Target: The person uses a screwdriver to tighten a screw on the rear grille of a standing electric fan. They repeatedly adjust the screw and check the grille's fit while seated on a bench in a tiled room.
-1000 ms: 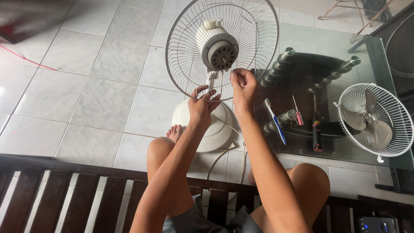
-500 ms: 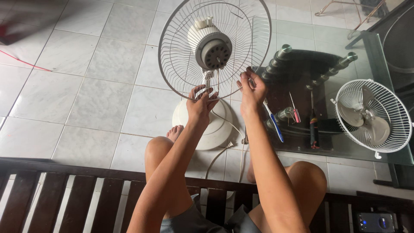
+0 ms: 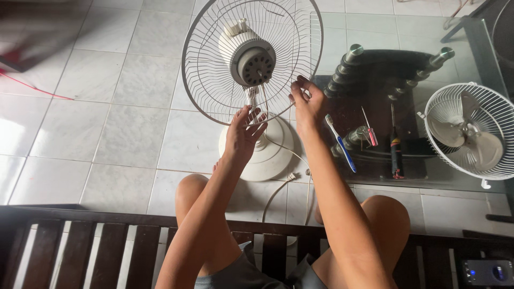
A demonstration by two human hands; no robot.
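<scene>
Tiled floor: left hand (image 3: 243,131) grips white wire fan guard (image 3: 214,64) bottom, right hand (image 3: 306,101) pinches rim; fan could tip.

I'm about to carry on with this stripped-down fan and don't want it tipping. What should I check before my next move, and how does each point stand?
1. Left hand steadying the lower grille: ok.
2. Right hand gripping the grille rim: ok.
3. Fan base flat on the floor: ok.
4. Cord unplugged: cannot tell.
5. Screwdrivers within reach on the glass table: ok.
</scene>
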